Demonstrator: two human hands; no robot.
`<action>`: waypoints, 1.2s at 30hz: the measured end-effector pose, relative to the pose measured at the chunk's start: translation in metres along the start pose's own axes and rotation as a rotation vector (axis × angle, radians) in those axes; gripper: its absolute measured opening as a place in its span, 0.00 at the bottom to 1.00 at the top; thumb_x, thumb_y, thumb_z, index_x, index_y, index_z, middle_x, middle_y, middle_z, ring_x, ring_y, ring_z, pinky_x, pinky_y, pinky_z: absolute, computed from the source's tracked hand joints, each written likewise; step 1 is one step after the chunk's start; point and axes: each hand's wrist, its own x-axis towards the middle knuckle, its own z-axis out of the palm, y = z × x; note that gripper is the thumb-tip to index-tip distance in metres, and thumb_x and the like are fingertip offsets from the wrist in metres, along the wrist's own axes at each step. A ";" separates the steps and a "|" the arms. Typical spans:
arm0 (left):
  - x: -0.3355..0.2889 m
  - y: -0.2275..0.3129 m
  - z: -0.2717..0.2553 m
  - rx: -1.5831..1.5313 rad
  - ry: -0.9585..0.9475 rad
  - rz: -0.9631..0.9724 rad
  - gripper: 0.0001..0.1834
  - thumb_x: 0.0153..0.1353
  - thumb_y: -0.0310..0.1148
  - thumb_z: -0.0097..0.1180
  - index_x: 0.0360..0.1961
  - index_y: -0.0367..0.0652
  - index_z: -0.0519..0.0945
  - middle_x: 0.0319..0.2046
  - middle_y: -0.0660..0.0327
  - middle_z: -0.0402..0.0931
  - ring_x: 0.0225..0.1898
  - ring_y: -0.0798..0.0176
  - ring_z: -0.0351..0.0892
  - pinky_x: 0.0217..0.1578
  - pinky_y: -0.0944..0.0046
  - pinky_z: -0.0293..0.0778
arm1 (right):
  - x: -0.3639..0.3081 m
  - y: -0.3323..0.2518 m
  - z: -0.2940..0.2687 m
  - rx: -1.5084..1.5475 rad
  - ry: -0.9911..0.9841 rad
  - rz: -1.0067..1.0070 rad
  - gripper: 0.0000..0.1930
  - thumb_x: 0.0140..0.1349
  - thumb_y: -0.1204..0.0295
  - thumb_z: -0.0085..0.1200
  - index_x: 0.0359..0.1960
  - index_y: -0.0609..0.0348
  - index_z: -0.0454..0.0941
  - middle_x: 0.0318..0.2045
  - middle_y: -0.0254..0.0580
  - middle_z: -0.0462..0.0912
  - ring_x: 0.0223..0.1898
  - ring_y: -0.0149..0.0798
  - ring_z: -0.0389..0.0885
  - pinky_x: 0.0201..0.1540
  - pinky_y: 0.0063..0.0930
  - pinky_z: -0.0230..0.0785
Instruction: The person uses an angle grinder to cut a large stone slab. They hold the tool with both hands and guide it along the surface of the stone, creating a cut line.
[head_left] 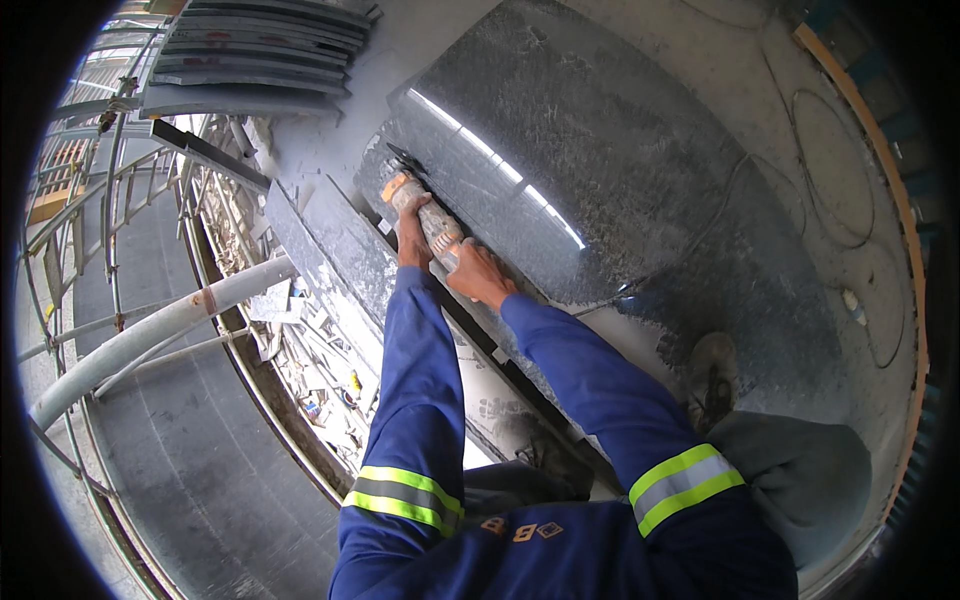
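A dusty orange-and-grey angle grinder [438,222] points away from me at the near left edge of a large, dark, shiny stone slab [600,150]. My left hand [411,236] is wrapped round its front part, close behind the orange head. Further back, my right hand [481,276] grips the rear of its body. The dark disc or guard [403,160] at its far end is by the slab's edge; whether it touches the stone I cannot tell. Both arms stretch forward in blue sleeves with reflective bands.
Dark slabs [250,55] are stacked at the far left. A grey pipe [170,335], metal railings and a heap of stone offcuts [325,370] lie left of me. Cable [800,180] loops over the floor at right. My shoe [714,375] is beside the slab.
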 end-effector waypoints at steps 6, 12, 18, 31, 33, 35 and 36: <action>0.003 -0.001 -0.006 -0.017 -0.018 0.004 0.12 0.54 0.36 0.60 0.36 0.43 0.74 0.21 0.58 0.76 0.19 0.55 0.78 0.23 0.51 0.81 | -0.013 -0.008 -0.010 -0.062 0.003 0.003 0.31 0.56 0.74 0.54 0.63 0.72 0.64 0.57 0.66 0.75 0.62 0.60 0.73 0.63 0.49 0.67; 0.007 -0.012 -0.012 0.003 0.017 0.050 0.13 0.54 0.35 0.60 0.37 0.42 0.75 0.23 0.58 0.76 0.20 0.55 0.79 0.25 0.53 0.81 | -0.019 -0.001 -0.011 -0.063 -0.011 -0.003 0.30 0.55 0.73 0.54 0.61 0.71 0.65 0.55 0.67 0.77 0.60 0.61 0.75 0.62 0.50 0.68; 0.006 -0.003 -0.004 0.028 0.009 0.068 0.13 0.53 0.36 0.60 0.38 0.43 0.74 0.23 0.58 0.76 0.20 0.55 0.79 0.24 0.53 0.81 | -0.018 -0.012 -0.015 -0.073 -0.012 0.023 0.33 0.56 0.72 0.53 0.65 0.71 0.64 0.58 0.64 0.76 0.62 0.59 0.74 0.63 0.51 0.66; 0.008 -0.008 -0.007 0.007 0.008 0.032 0.15 0.53 0.37 0.60 0.38 0.41 0.74 0.23 0.58 0.76 0.19 0.55 0.78 0.23 0.54 0.80 | -0.013 -0.002 -0.009 -0.032 -0.003 0.000 0.27 0.56 0.74 0.54 0.59 0.69 0.69 0.57 0.66 0.76 0.61 0.62 0.73 0.61 0.50 0.68; -0.002 -0.010 -0.004 0.017 0.014 0.037 0.14 0.54 0.37 0.60 0.38 0.41 0.74 0.23 0.58 0.76 0.19 0.55 0.78 0.23 0.54 0.80 | -0.015 0.002 -0.007 -0.048 0.042 -0.045 0.25 0.54 0.74 0.55 0.54 0.73 0.69 0.51 0.70 0.78 0.55 0.64 0.78 0.57 0.49 0.71; -0.003 -0.010 -0.001 -0.003 0.018 0.037 0.14 0.54 0.36 0.60 0.37 0.41 0.74 0.22 0.58 0.76 0.19 0.55 0.78 0.23 0.54 0.80 | -0.018 0.006 -0.005 -0.059 0.072 -0.072 0.25 0.53 0.74 0.56 0.52 0.75 0.69 0.48 0.73 0.80 0.52 0.66 0.80 0.55 0.49 0.73; -0.006 -0.012 0.001 -0.005 0.012 0.031 0.13 0.54 0.36 0.59 0.37 0.41 0.74 0.22 0.58 0.76 0.19 0.55 0.78 0.22 0.54 0.80 | -0.020 0.007 -0.006 -0.063 0.083 -0.071 0.25 0.53 0.74 0.56 0.52 0.75 0.68 0.48 0.73 0.79 0.53 0.66 0.79 0.55 0.49 0.73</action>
